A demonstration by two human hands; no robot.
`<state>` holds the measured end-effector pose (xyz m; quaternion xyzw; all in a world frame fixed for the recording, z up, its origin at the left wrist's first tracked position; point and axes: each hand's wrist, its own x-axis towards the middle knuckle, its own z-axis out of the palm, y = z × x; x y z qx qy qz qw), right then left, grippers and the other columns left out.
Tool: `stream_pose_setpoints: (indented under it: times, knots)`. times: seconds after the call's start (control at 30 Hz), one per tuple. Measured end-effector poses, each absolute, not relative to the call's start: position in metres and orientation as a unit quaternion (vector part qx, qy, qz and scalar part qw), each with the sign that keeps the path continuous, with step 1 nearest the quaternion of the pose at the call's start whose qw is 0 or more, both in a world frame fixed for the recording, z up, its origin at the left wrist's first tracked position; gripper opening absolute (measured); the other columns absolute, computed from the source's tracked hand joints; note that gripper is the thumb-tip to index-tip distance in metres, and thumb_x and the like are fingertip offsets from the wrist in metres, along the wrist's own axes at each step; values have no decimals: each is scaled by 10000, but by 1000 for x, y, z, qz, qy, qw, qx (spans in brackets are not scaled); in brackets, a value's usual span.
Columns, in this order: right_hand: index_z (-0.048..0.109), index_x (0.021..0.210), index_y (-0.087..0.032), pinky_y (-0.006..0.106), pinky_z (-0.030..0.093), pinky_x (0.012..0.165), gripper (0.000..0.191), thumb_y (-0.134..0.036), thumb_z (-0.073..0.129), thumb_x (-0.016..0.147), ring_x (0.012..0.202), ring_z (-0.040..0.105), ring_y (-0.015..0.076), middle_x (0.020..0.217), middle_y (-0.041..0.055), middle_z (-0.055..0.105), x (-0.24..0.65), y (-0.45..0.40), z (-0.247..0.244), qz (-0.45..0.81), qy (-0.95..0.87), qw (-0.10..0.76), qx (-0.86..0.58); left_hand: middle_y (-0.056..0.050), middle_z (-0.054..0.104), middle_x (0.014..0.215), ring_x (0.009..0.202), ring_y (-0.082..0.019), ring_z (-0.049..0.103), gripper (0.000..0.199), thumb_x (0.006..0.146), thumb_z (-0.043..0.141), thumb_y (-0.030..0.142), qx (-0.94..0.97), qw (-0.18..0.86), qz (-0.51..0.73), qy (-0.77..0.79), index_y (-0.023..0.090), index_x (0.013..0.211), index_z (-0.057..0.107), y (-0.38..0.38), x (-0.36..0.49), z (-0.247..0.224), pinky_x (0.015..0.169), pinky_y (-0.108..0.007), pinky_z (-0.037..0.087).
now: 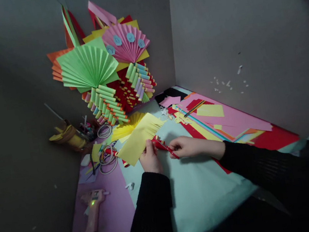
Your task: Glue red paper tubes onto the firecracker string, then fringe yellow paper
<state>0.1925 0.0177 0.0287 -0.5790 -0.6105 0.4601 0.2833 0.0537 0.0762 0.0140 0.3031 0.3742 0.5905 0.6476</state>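
Observation:
A pale yellow paper (138,139), cut into narrow strips along its upper right edge, is pinched in my left hand (150,158) at its lower side. My right hand (183,147) holds red-handled scissors (172,152) just right of that paper. The scissors point up and left towards my left hand; how far their blades are apart is hard to tell. Behind the held paper a brighter yellow pleated paper fan (128,125) lies on the table. Small red rolls partly show under the held paper.
Paper fans in green (89,65) and pink (126,42) hang at the back with rolled-paper tassels. A pink glue gun (93,212) with a green light lies front left, near a white earbud (129,186). Tape rings (108,159) are left; coloured sheets (210,110) and a pencil lie right.

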Motion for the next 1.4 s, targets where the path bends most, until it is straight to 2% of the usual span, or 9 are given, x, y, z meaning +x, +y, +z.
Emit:
stream_pose_setpoints:
  times: [0.2, 0.5, 0.73, 0.93, 1.07, 1.17, 1.4]
  knots:
    - [487, 652, -178, 243, 303, 525, 266, -402, 617, 715, 546, 387, 92, 582, -41, 453, 192, 17, 34, 453, -619, 282, -577, -3, 604, 602, 507, -78, 499, 367, 596, 795, 419, 331, 657, 573, 361, 113, 722, 636, 74, 55, 15, 495, -207, 349]
    - [466, 640, -183, 239, 286, 512, 266, -384, 618, 722, 533, 359, 84, 574, -52, 436, 192, 17, 37, 451, -612, 291, -580, 47, 499, 511, 450, -48, 385, 407, 581, 792, 465, 359, 647, 556, 378, 121, 650, 586, 71, 55, 17, 464, -204, 303]
    - [502, 656, -174, 241, 302, 527, 222, -346, 616, 738, 552, 395, 92, 598, -34, 468, 194, 18, 36, 450, -617, 289, -578, 50, 472, 503, 469, -67, 432, 370, 593, 793, 428, 352, 649, 567, 365, 125, 631, 582, 70, 55, 18, 497, -220, 341]
    - [496, 652, -172, 240, 333, 543, 198, -314, 599, 744, 566, 435, 98, 620, -19, 508, 194, 18, 35, 464, -613, 299, -565, 21, 549, 561, 520, -91, 498, 400, 597, 796, 444, 352, 648, 561, 375, 101, 729, 636, 71, 55, 15, 540, -231, 380]
    - [483, 638, -175, 233, 308, 520, 250, -364, 616, 731, 545, 400, 90, 591, -31, 475, 195, 19, 32, 443, -619, 299, -576, 23, 541, 562, 495, -68, 448, 413, 621, 784, 468, 365, 654, 553, 363, 94, 707, 632, 72, 55, 7, 535, -225, 370]
    - [506, 656, -168, 231, 325, 529, 242, -372, 616, 726, 562, 423, 93, 618, -16, 508, 195, 20, 30, 444, -615, 305, -576, 15, 559, 592, 503, -62, 450, 432, 614, 790, 476, 365, 656, 556, 357, 90, 722, 629, 73, 56, 4, 547, -222, 387]
    - [498, 646, -170, 236, 336, 535, 231, -347, 622, 729, 564, 438, 93, 627, -6, 525, 196, 20, 30, 451, -613, 312, -568, -57, 651, 719, 645, -129, 591, 463, 603, 789, 487, 374, 658, 534, 376, 92, 802, 654, 72, 55, 5, 610, -242, 439]
